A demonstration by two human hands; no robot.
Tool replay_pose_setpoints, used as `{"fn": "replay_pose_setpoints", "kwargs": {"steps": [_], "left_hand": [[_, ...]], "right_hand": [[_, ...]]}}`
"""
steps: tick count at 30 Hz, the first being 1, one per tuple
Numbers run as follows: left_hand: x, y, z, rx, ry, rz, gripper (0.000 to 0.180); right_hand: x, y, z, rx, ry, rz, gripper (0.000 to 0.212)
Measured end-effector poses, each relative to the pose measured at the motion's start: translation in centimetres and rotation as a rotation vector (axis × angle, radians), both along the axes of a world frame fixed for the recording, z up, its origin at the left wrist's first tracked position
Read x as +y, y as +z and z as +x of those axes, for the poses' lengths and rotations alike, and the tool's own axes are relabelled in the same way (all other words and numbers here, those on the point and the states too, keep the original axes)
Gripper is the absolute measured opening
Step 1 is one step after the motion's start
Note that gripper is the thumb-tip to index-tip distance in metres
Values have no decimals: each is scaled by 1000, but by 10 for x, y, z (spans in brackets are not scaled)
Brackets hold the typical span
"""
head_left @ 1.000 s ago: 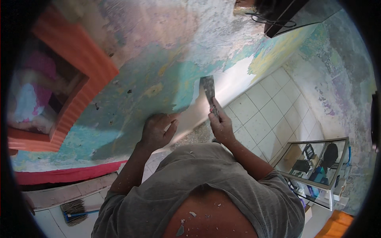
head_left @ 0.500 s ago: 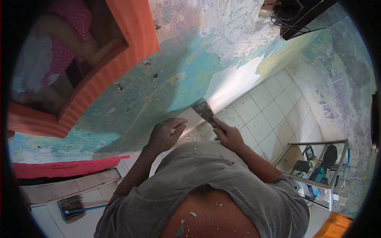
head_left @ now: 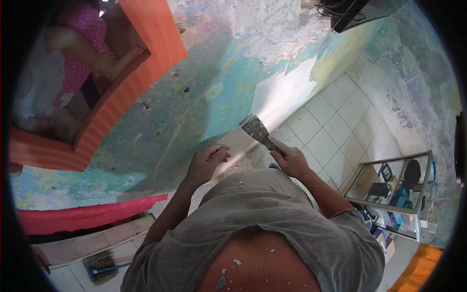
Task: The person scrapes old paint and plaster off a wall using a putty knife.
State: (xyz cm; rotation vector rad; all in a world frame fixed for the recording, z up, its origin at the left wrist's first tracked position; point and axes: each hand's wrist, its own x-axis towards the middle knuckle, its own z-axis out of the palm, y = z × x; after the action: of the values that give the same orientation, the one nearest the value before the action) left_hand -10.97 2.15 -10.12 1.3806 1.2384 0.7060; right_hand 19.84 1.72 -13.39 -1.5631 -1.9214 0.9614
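- Nearest my view, a loose grey cloth shirt (head_left: pixel 253 204) covers the person's torso, with small pale chips (head_left: pixel 237 262) lying at its neckline.
- I see the right hand (head_left: pixel 289 159) wrapped about the handle of a broad, flat, dark-stained metal scraper (head_left: pixel 256 131); that forearm slants inward from the right, the wrist fairly straight.
- The left hand (head_left: pixel 206 163) grasps nothing that I can see: its fingers bend loosely, parted from the thumb, the forearm rising from lower left.
- The scraper points up and leftward, its blade over the pale foot of the wall; I cannot tell whether it touches.
- Beyond, the blotchy turquoise, yellow and grey plaster wall (head_left: pixel 204 87) bears a smooth white patch (head_left: pixel 284 85) low down. I judge the scraping partly done, since the surface stays uneven, though which areas are finished I cannot tell.
- Farther right lies a pale square-tiled floor (head_left: pixel 321 117).
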Motion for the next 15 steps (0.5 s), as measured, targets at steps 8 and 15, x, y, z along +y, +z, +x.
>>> {"fn": "replay_pose_setpoints", "kwargs": {"steps": [8,15], "left_hand": [[15,-5,65,-627,151,-312,44],[34,-4,125,-1231,287,-390,42]], "right_hand": [[24,62,2,168,199,122,53],[59,90,36,729,295,-688,52]]}}
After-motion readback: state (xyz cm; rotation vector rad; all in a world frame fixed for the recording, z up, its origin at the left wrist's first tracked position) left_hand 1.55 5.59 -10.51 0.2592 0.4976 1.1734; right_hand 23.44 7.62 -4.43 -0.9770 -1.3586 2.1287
